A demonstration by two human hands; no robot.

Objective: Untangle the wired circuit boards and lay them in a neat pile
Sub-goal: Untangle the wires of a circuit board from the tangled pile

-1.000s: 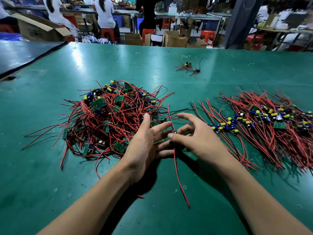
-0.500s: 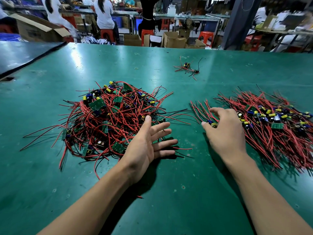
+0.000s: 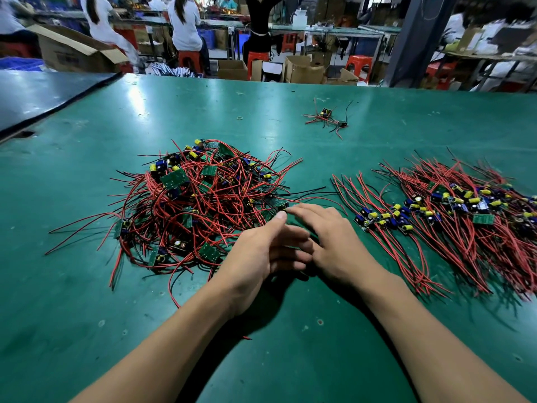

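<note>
A tangled heap of small green circuit boards with red and black wires [image 3: 200, 199] lies left of centre on the green table [image 3: 290, 359]. To the right the sorted pile of boards [image 3: 453, 210] lies with its wires combed side by side. My left hand [image 3: 261, 254] rests at the heap's near right edge, thumb up and fingers straight, pointing right. My right hand [image 3: 334, 242] lies over those fingers and reaches left. Its fingertips touch a small board [image 3: 282, 205] at the edge of the heap. Whether they pinch it is not plain.
A few stray wired boards [image 3: 327, 119] and a rubber band [image 3: 240, 118] lie farther back. A dark table [image 3: 43, 94] adjoins at the far left. Behind the table's far edge are cardboard boxes [image 3: 302, 71], red stools and seated people.
My right hand left the sorted pile, where it set a board down, and swung back left to the tangled heap's edge. My left hand stayed by the heap.
</note>
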